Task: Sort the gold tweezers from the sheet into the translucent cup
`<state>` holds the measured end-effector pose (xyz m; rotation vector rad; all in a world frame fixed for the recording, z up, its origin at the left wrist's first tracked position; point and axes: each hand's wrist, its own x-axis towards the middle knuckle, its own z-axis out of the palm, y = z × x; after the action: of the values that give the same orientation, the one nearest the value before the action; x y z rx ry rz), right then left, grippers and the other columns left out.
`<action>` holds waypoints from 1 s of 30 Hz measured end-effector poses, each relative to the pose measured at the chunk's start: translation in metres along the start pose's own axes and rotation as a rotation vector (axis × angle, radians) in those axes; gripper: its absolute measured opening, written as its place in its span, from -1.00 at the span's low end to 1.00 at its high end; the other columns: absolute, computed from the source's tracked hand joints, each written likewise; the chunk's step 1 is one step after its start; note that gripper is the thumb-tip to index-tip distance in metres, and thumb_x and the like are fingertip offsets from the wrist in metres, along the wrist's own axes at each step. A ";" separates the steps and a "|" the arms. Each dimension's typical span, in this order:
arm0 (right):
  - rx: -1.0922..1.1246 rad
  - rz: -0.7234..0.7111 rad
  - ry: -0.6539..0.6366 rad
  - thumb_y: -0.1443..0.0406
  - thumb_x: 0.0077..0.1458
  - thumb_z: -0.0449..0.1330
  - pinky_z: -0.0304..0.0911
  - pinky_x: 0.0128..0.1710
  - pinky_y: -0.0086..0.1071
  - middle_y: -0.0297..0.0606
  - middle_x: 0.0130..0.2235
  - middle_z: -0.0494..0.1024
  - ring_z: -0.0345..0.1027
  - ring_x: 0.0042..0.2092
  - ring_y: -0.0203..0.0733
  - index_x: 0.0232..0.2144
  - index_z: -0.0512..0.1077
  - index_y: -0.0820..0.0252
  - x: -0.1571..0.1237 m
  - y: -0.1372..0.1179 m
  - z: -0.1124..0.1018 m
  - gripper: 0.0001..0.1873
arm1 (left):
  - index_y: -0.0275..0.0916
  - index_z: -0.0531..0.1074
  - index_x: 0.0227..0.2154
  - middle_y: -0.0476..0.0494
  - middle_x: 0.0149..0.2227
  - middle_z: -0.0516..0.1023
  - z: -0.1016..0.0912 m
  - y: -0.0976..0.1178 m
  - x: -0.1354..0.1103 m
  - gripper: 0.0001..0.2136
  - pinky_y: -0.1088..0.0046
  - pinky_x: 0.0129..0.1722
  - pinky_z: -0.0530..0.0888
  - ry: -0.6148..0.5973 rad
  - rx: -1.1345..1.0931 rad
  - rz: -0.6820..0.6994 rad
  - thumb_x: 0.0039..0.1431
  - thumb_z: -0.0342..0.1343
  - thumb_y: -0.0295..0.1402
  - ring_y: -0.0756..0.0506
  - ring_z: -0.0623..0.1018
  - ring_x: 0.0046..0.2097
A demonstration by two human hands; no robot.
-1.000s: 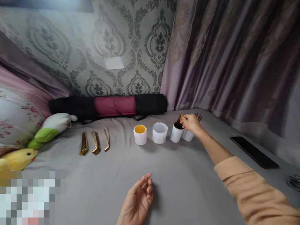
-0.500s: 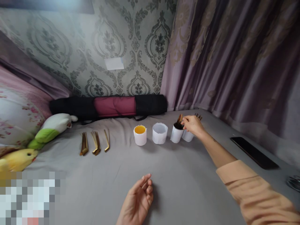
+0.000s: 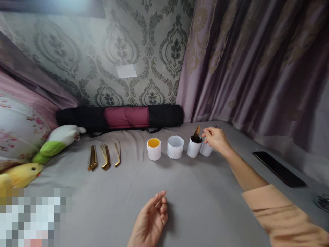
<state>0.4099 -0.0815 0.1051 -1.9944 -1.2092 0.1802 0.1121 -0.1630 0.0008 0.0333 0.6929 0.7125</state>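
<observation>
At the right end of a row of cups, my right hand hovers beside a white-wrapped cup with a dark inside, its fingers loosely apart and holding nothing I can see. Gold-brown thin pieces stick up from that cup. Behind my hand, another white cup is partly hidden, with thin dark tips showing above it. My left hand rests palm up near the front, fingers loosely curled, holding nothing. To the left stand a translucent white cup and a white cup with a yellow inside.
Thin gold rods with bent ends lie in groups on the grey sheet. A black-and-maroon roll bag lies along the wall. Plush toys sit at left; a black phone lies at right.
My right hand has drawn back slightly to the right from the dark cup, leaving the gold-brown pieces standing in it. My left hand has stayed in place.
</observation>
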 end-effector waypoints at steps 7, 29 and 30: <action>0.079 -0.023 0.033 0.23 0.04 -0.06 0.11 -0.76 -0.56 -0.22 -0.45 0.50 0.24 -0.68 -0.41 -0.40 0.37 0.25 -0.013 0.001 -0.003 -0.73 | -0.40 0.33 -0.29 -0.08 -0.45 0.38 -0.001 0.000 0.000 -0.85 0.61 -0.55 0.31 -0.014 -0.003 0.003 0.04 0.03 -0.50 0.11 0.33 -0.52; 0.193 -0.007 -0.181 0.12 0.04 -0.09 0.10 -0.64 -0.52 -0.33 -0.61 0.40 0.25 -0.65 -0.37 -0.50 0.37 0.24 -0.087 0.006 0.055 -0.63 | -0.40 0.34 -0.32 -0.08 -0.47 0.37 0.000 -0.001 0.000 -0.88 0.61 -0.57 0.31 -0.021 -0.018 0.007 0.04 0.00 -0.52 0.10 0.33 -0.53; 0.195 -0.013 -0.200 0.12 0.05 -0.09 0.09 -0.65 -0.52 -0.33 -0.63 0.39 0.25 -0.65 -0.37 -0.51 0.36 0.24 -0.091 0.004 0.060 -0.64 | -0.40 0.34 -0.33 -0.08 -0.47 0.38 -0.001 -0.001 0.001 -0.89 0.61 -0.57 0.31 -0.024 -0.018 0.009 0.04 0.00 -0.53 0.10 0.33 -0.53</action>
<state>0.3345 -0.1226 0.0376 -1.8315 -1.2762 0.4822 0.1128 -0.1637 -0.0002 0.0287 0.6635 0.7255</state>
